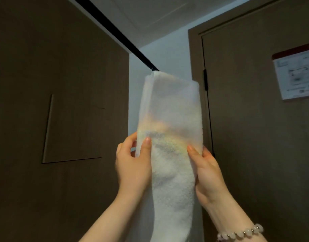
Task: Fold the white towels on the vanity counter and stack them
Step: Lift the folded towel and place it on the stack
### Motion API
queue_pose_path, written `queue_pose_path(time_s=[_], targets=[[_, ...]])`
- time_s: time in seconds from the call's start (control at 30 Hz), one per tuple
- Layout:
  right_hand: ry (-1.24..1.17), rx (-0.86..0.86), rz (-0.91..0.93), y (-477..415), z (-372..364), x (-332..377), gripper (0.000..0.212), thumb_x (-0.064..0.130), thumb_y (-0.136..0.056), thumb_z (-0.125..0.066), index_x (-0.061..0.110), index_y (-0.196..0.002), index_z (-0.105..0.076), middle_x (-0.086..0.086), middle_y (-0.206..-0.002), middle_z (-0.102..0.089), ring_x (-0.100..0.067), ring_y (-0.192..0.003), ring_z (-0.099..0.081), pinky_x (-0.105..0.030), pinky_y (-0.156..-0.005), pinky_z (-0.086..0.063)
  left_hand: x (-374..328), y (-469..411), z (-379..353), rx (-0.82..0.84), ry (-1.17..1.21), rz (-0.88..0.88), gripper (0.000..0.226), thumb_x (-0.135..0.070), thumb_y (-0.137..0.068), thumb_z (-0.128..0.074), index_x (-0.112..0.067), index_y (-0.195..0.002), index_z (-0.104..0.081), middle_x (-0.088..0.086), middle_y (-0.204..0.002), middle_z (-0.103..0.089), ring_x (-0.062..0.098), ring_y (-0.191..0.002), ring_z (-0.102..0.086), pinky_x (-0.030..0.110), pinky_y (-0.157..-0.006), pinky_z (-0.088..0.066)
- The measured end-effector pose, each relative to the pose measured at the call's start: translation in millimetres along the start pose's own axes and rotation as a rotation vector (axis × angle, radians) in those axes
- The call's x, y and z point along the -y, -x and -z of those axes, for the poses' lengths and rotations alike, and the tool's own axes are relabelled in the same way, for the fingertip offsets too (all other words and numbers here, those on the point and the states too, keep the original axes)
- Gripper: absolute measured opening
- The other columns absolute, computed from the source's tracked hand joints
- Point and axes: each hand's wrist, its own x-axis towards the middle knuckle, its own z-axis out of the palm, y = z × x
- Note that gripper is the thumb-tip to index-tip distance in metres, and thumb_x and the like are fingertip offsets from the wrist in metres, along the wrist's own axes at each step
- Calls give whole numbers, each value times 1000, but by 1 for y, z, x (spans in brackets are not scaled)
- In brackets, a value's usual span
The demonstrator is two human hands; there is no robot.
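Before a brown door [246, 119], both hands, left [132, 165] and right [207, 173], pinch the upheld white towel's [173, 119] side edges.

Right: dark brown door [255, 128] in a matching frame, closed. A white printed notice [296, 74] with a red top border is mounted on it; the text is illegible. Left: brown wall panel [45, 58] bearing a rectangular hatch outline [73, 130]. Black ceiling track [115, 30] runs diagonally beneath the white ceiling [159, 14].
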Motion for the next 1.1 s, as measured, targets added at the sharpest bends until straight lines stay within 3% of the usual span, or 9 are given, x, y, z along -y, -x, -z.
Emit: queue_pose_path(time_s=[0.1,0.2,0.3,0.43,0.63,0.8,0.9,1.03,1.1], targets=[[-27,17,34,-32,30,16,25,12,-87,-55,10,-111,-61,-15,-103,-71,-29,-92,-69,-37,-74,-59,7,-10,-45,-32,-21,-17,21,-42,-81,-62,-34,-100,-60,5,-109,-64,18,-98,-63,45,-92,-50],[-4,-7,48,-68,53,24,14,12,-88,-57,14,-100,-64,-9,-96,-73,-24,-86,-71,-33,-69,-59,13,-24,-81,-73,-23,-29,33,-45,-77,-61,-25,-103,-65,9,-106,-65,23,-96,-64,46,-89,-51],[48,-15,65,-102,66,26,18,17,-89,-58,16,-107,-64,-8,-101,-72,-26,-90,-70,-41,-79,-57,17,-43,-109,-85,-44,-3,27,-38,-84,-63,-23,-106,-64,9,-109,-64,25,-95,-63,45,-89,-51],[86,-19,103,-141,74,25,18,18,-91,-57,16,-108,-64,-6,-100,-71,-24,-92,-68,-42,-83,-55,26,-70,-135,-76,-50,-72,45,-48,-72,-56,-22,-108,-65,7,-109,-64,22,-94,-64,41,-87,-52],[60,-14,159,-203,73,9,16,15,-92,-57,13,-106,-64,-10,-101,-70,-29,-94,-67,-45,-85,-54,57,-130,-156,-76,-109,-177,29,-35,-85,-61,-19,-108,-67,10,-108,-65,20,-90,-63,38,-85,-50],[67,-2,211,-267,57,-6,7,18,-91,-59,17,-93,-65,-8,-99,-70,-29,-94,-66,-45,-87,-54,73,-193,-165,-102,-165,-301,31,-40,-86,-54,-18,-101,-70,14,-103,-64,16,-75,-57,28,-75,-46],[54,20,268,-304,42,-11,8,15,-91,-58,14,-88,-65,-10,-96,-70,-29,-91,-67,-47,-88,-53,76,-232,-170,-136,-217,-356,30,-35,-90,-52,-13,-100,-70,14,-96,-62,11,-69,-49,33,-76,-50],[14,9,328,-340,30,-10,12,12,-91,-58,14,-80,-63,-9,-88,-68,-29,-89,-66,-44,-87,-53,75,-270,-180,-147,-303,-483,30,-35,-91,-51,-11,-94,-70,11,-91,-61,10,-68,-49,18,-61,-34],[13,4,354,-360,24,-5,6,12,-90,-59,12,-86,-63,-12,-93,-68,-31,-90,-66,-45,-86,-54,69,-285,-184,-164,-340,-533,28,-34,-91,-52,-12,-84,-68,9,-85,-60,11,-66,-48,18,-57,-32]])
